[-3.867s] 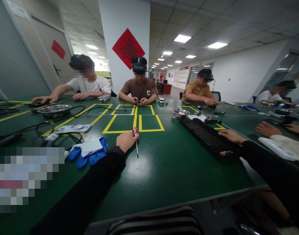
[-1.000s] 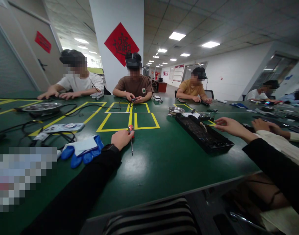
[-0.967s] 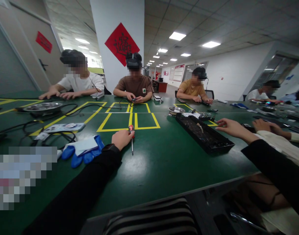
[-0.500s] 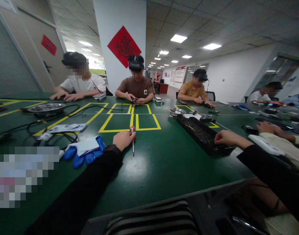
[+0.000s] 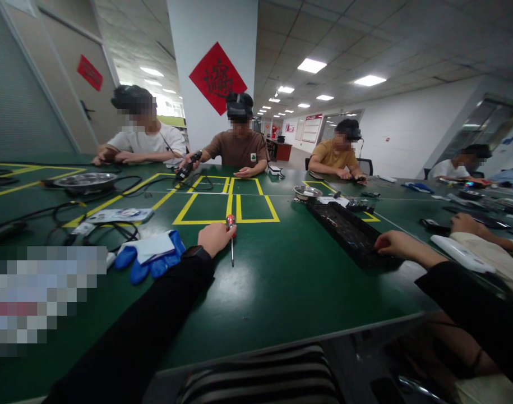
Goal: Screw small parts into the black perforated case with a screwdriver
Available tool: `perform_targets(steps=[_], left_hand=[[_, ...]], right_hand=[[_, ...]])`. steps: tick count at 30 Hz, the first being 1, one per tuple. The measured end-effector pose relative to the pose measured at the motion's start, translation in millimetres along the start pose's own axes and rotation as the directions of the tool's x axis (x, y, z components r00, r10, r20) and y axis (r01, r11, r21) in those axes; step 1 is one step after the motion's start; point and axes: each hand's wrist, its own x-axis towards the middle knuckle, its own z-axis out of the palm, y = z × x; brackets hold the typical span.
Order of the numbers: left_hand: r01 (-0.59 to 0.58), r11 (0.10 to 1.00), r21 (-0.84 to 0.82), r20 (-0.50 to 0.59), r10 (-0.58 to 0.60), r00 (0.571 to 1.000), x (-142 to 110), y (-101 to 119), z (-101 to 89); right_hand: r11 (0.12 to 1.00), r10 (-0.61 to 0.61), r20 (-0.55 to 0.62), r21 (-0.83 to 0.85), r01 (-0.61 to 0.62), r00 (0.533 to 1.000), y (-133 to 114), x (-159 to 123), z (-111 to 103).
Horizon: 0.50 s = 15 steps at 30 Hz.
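Observation:
My left hand (image 5: 214,238) rests on the green table, closed around a screwdriver (image 5: 231,223) with a red handle. Its thin metal shaft points back toward me. Off to the right, my right hand (image 5: 393,247) reaches over the near end of a long black tray (image 5: 340,230). Thumb and fingers are pinched together low in the tray; whatever is between them is too small or hidden to make out. Small bits lie on the tray's dark floor.
Blue gloves (image 5: 149,255) and black cables (image 5: 100,227) lie left of my left arm. A steel bowl (image 5: 307,192) stands beyond the tray. At right are a white device (image 5: 462,252) and a neighbour's hands (image 5: 470,227). Several people wearing headsets sit across the table.
My right hand has moved from the tray's outer side into its near end, fingers now pinched. The left hand keeps the screwdriver. The person opposite has picked up a dark tool.

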Motion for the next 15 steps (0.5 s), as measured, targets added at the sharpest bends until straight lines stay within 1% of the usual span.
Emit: perform_targets(steps=[4, 8, 11, 15], left_hand=[[0.006, 1.0, -0.004, 0.004, -0.006, 1.0, 0.0, 0.2, 0.1], [-0.006, 1.0, -0.01, -0.007, 0.006, 1.0, 0.7, -0.5, 1.0], [-0.006, 1.0, -0.009, -0.008, 0.006, 1.0, 0.8, -0.9, 1.6], [0.009, 1.0, -0.009, 0.005, -0.009, 1.0, -0.1, -0.1, 0.6]], right_hand=[[1.0, 0.003, -0.054, 0.016, -0.002, 0.999, 4.1, -4.6, 8.1], [0.999, 0.002, -0.18, 0.039, 0.005, 0.984, 3.3, -15.7, 16.8], [0.999, 0.003, -0.243, 0.035, 0.006, 0.97, 0.7, -24.9, 22.1], [0.999, -0.048, -0.283, 0.002, 0.051, 0.958, -2.0, -29.8, 19.6]])
